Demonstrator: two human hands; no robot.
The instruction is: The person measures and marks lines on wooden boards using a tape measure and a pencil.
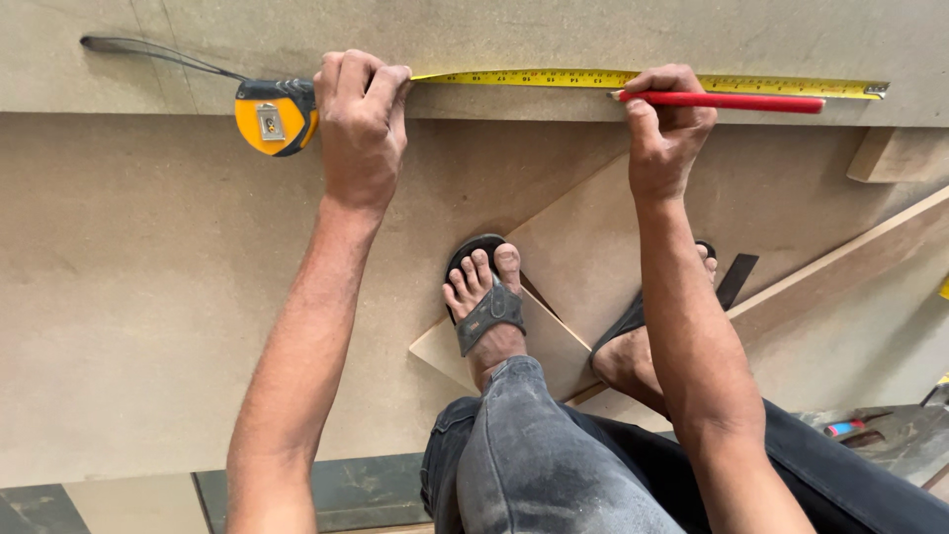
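A yellow tape measure blade [554,77] lies stretched along a raised brown fibreboard panel [494,30]. Its orange and black case [274,115] sits at the left, with a dark strap trailing off further left. My left hand [362,124] presses the blade down right beside the case. My right hand [668,124] grips a red pencil [732,101] lying flat, its tip touching the board just under the blade. The blade's metal hook [876,89] rests near the panel's right end.
A large fibreboard sheet [148,297] covers the floor. Offcut pieces [593,247] lie under my sandalled feet [484,297]. A small wood block [895,153] sits at the right, a long board edge [850,257] slopes below it, and small tools [850,428] lie at the lower right.
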